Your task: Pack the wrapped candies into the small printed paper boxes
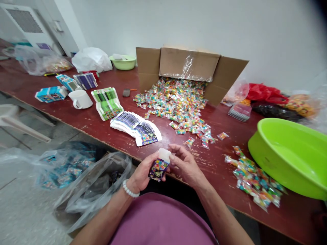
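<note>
My left hand (144, 172) is closed around a small purple printed carton (158, 169), held upright above the table's front edge. The carton's white top flap stands up, and its inside is not visible. My right hand (184, 163) is at the flap, with thumb and fingertips pinched at its edge. Just beyond the carton, a fanned stack of flat purple cartons (135, 126) lies on the table. Further back, a heap of small wrapped candies (178, 102) spills from an open cardboard box (190, 64). A few loose candies lie closer to my right hand.
On the right are a green basin (288, 163) and a candy pile (255, 180). Green flat cartons (107, 102), a white mug (80, 99) and blue cartons (51, 94) sit to the left. Below the dark red table (204, 163) stands a plastic-lined box (92, 194).
</note>
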`<state>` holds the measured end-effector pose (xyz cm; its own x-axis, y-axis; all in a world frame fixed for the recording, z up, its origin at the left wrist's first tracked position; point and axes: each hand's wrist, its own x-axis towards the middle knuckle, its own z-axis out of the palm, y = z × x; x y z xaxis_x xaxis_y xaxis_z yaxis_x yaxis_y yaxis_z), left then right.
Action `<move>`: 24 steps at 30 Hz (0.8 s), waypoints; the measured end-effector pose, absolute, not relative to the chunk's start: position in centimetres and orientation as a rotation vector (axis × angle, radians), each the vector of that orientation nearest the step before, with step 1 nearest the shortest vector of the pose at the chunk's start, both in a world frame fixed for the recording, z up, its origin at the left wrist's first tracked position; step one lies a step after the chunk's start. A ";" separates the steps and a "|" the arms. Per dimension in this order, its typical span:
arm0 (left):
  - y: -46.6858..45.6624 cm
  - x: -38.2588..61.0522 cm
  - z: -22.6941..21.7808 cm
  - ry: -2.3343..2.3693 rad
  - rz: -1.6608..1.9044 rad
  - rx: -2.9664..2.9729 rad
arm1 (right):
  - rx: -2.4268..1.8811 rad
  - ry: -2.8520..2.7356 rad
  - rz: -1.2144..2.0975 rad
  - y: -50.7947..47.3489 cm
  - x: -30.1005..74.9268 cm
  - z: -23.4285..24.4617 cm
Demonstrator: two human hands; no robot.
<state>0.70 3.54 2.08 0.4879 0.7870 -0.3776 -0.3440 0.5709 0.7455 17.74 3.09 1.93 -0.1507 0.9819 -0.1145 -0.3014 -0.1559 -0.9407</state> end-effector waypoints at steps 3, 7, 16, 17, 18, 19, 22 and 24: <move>3.2 1.2 2.0 0.834 0.847 0.718 | -0.977 -0.978 1.654 2.7 16.9 2.0; 2.9 1.6 2.2 0.879 0.956 0.815 | -1.042 -1.084 1.461 2.7 16.3 1.7; 3.7 1.1 1.9 0.795 0.806 0.506 | -0.998 -1.580 1.074 2.9 17.5 2.2; 3.6 1.2 1.8 0.825 0.825 0.529 | -1.014 -1.528 1.117 2.9 17.3 2.2; 3.5 1.3 1.8 0.856 0.840 0.565 | -1.037 -1.451 1.183 2.9 17.1 2.2; 3.4 1.5 1.8 0.885 0.859 0.604 | -1.062 -1.369 1.251 2.9 16.8 2.2; 3.1 1.9 1.9 0.917 0.900 0.651 | -1.111 -1.210 1.364 3.2 16.1 1.9; 3.1 1.9 1.9 0.887 0.892 0.630 | -1.117 -1.177 1.409 3.5 15.8 1.9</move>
